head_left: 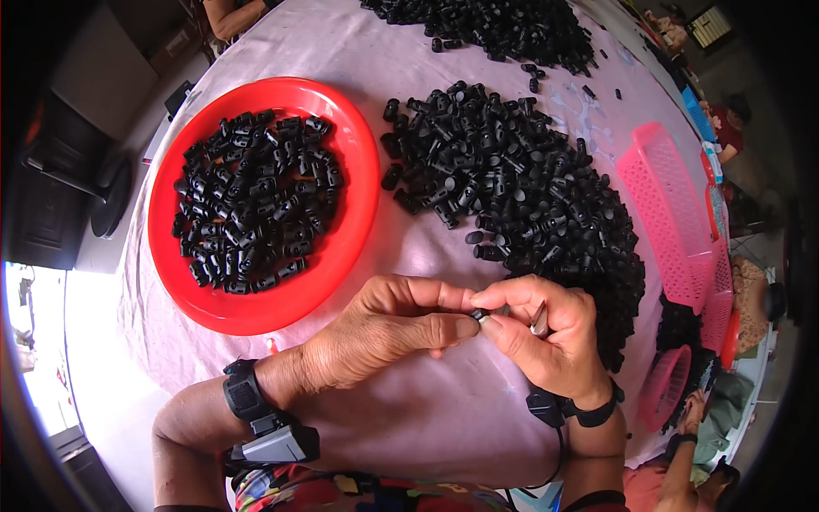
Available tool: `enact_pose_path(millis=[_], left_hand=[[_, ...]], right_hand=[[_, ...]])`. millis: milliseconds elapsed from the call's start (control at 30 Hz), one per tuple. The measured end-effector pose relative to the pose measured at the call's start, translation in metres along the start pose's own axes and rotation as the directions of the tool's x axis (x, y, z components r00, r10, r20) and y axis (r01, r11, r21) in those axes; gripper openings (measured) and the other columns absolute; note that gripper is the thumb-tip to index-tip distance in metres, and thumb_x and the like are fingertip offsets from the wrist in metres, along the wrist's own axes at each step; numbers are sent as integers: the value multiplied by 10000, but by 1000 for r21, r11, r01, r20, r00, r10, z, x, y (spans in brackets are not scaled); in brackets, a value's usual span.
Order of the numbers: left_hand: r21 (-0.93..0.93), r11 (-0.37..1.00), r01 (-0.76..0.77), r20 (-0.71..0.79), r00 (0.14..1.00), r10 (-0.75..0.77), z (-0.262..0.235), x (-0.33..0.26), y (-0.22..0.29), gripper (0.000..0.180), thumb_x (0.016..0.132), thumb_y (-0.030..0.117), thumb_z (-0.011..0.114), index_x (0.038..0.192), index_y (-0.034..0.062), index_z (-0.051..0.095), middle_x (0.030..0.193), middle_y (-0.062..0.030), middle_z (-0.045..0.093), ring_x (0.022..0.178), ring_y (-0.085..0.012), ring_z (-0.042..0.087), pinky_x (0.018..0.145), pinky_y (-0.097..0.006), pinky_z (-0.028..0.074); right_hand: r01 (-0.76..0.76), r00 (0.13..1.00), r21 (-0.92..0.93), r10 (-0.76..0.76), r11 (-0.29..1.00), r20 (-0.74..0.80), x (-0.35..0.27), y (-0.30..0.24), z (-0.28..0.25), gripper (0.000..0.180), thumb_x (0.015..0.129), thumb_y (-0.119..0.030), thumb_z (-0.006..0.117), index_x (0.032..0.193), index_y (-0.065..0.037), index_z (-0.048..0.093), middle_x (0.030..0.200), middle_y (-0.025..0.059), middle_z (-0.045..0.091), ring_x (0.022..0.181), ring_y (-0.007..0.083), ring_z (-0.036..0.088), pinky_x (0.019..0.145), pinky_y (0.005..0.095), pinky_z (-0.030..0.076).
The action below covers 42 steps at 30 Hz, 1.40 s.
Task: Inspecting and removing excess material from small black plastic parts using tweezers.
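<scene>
My left hand point(388, 328) pinches a small black plastic part point(480, 314) between thumb and forefinger. The thumb and forefinger of my right hand point(546, 333) close on that part from the other side, and fingertips cover most of it. A pointed metal tool point(539, 319) sticks out between my right fingers; the rest of it is hidden in the hand. Beyond my hands spreads a big pile of short black cylindrical plastic parts point(512, 179), reaching down beside my right hand. To the left, a round red tray point(345, 247) holds many similar black parts.
A pinkish cloth point(401, 418) covers the table. Another black heap point(503, 30) lies at the far side. Pink perforated baskets point(670, 213) stand at the right. Other people sit around the table, with a co-worker's arm point(682, 452) at lower right. Straps with devices circle both my wrists.
</scene>
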<state>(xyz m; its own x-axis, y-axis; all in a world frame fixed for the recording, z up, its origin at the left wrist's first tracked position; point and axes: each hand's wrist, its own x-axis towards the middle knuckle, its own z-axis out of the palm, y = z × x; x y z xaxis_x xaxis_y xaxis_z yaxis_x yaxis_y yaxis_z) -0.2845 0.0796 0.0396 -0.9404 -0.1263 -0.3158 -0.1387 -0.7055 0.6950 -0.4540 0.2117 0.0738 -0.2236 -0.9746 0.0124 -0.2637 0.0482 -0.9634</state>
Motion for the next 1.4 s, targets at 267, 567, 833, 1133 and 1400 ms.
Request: enact_pose_path(millis=[267, 567, 833, 1133, 1400], left_hand=[[17, 999, -28, 26, 999, 28, -3, -1, -2, 311, 910, 80, 631, 1213, 8, 607, 1053, -19, 659, 942, -53, 576, 856, -216, 471], [-1, 999, -32, 10, 999, 32, -3, -2, -3, 325, 901, 38, 623, 1224, 10, 601, 1055, -31, 659, 918, -70, 586, 843, -225, 476], [-46, 999, -14, 20, 1000, 15, -1, -3, -1, 323, 904, 51, 632, 1224, 19, 604, 1068, -13, 654, 960, -59, 578, 876, -221, 468], [-18, 999, -50, 30, 998, 50, -3, -4, -5, 339, 919, 52, 587, 1254, 2, 577, 1023, -63, 664, 868, -86, 590, 811, -235, 482], [-293, 953, 75, 120, 992, -41, -4, -4, -8, 348, 937, 86, 573, 1281, 33, 558, 1054, -63, 653, 909, -110, 595, 832, -244, 490]], right_hand=[[27, 999, -45, -25, 999, 36, 1, -4, -3, 177, 858, 30, 627, 1032, 4, 645, 713, -9, 658, 589, -32, 526, 505, 152, 400], [78, 997, -95, -77, 992, 14, 0, 4, -2, 177, 861, 34, 624, 1034, 6, 643, 834, 22, 691, 608, -30, 527, 532, 142, 411], [112, 993, -145, -106, 983, 48, 2, 0, -3, 177, 858, 49, 613, 1031, 19, 633, 912, 50, 703, 622, -23, 544, 559, 137, 428], [75, 997, 31, -75, 997, -17, -1, 3, 3, 153, 876, 50, 598, 1026, 30, 623, 888, 68, 701, 716, 41, 635, 657, 199, 522], [89, 996, 115, -89, 989, -7, -4, 4, 6, 163, 886, 39, 598, 1047, 34, 612, 941, 93, 702, 702, 58, 642, 654, 199, 521]])
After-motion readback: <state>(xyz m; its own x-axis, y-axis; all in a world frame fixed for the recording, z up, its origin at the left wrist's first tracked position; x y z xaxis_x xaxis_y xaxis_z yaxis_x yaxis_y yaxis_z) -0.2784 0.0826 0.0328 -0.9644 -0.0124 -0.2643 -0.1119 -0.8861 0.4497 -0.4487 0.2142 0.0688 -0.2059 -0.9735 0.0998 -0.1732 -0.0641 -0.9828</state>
